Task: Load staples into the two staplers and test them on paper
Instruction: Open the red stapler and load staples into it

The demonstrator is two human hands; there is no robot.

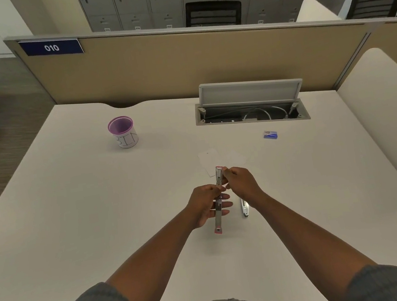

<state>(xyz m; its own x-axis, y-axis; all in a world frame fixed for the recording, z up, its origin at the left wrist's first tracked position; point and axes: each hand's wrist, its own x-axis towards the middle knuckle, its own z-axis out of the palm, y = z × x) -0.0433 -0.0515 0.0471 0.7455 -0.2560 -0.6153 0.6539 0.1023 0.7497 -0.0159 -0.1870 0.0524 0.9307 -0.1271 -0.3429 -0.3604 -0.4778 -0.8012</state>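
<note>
Both forearms reach forward; left hand (pixel 203 206) grip curls round the opened pink stapler (pixel 218 203), right hand (pixel 240 182) pinching its far end.

Lighting's pretty flat and a bit dim, even overhead office light, so you get no harsh glare off the tabletop (pixel 73 204). You can see soft shadows pooled under your forearms and under the pink stapler (pixel 218 203), leaning a little toward you. The wide lens bends things hard at the edges: the partition (pixel 180 61) bows and the lockers (pixel 165 0) lean outward. Sharpness is okay in the middle, but fine detail goes mushy, so the small box (pixel 270 135) label isn't readable and the white paper (pixel 209 160) nearly vanishes into the tabletop. Corners look softer and darker.
</note>
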